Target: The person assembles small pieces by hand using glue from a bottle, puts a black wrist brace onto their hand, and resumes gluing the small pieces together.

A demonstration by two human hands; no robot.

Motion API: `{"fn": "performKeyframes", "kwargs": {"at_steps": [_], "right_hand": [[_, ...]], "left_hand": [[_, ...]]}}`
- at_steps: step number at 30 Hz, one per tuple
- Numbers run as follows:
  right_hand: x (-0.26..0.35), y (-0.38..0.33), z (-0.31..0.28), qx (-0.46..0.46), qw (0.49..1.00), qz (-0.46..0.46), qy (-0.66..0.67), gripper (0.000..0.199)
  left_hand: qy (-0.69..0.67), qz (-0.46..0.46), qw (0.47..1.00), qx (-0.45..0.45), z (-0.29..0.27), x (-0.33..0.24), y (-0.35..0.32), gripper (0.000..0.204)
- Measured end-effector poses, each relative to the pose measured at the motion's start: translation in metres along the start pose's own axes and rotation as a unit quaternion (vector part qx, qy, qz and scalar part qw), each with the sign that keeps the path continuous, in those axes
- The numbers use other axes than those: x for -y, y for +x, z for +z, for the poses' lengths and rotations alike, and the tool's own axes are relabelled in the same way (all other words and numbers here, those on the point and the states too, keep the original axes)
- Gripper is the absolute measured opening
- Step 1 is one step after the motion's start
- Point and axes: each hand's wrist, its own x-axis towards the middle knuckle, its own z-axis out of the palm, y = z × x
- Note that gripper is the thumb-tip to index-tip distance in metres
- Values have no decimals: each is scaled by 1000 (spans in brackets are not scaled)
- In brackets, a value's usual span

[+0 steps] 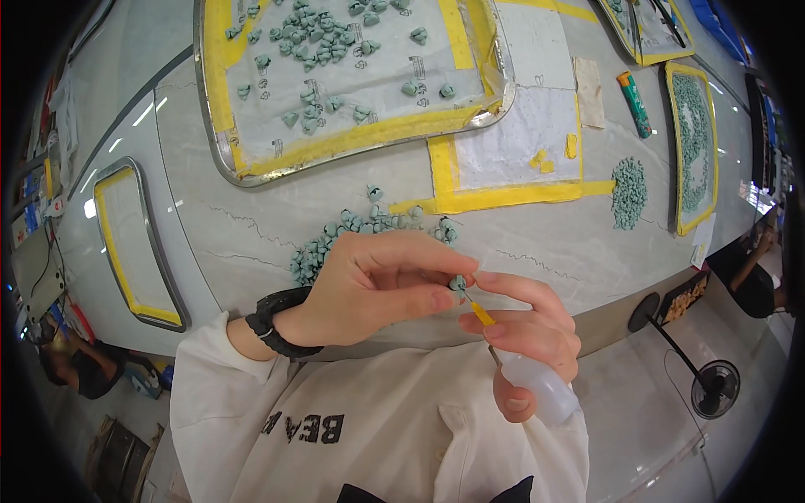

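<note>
Between the fingertips and thumb of my left hand is pinched a small grey-green piece. My right hand wraps round a translucent squeeze bottle with a yellow nozzle and thin needle tip. The needle meets the piece or comes very near it; I cannot tell which. A thin dark rod shows beside the nozzle under my right fingers, its kind unclear. Just beyond my left hand lies a heap of similar grey-green pieces, partly hidden by that hand.
A large metal-rimmed tray with scattered pieces lies at the far side, beside a yellow-taped white sheet. Rightward are a heap of tiny pieces, a green tube and a filled tray. Another tray lies left.
</note>
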Motion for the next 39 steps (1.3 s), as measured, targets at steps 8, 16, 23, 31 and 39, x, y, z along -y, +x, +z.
{"fn": "performKeyframes", "kwargs": {"at_steps": [8,16,23,31,39], "right_hand": [[-1,0,1,-12,1000,2,8,39],[-1,1,1,-4,1000,6,-4,39],[-4,-1,2,-19,999,0,29,40],[-1,-2,-5,-31,999,12,-8,36],[-38,-5,-15,79,926,96,-357,42]], "left_hand": [[0,-1,1000,0,-1,1,1,31],[5,-7,1000,-3,-2,1,1,31],[-20,-21,1000,-2,-1,0,1,32],[-5,-21,999,-39,4,-2,3,27],[48,19,993,-107,4,3,3,23]]}}
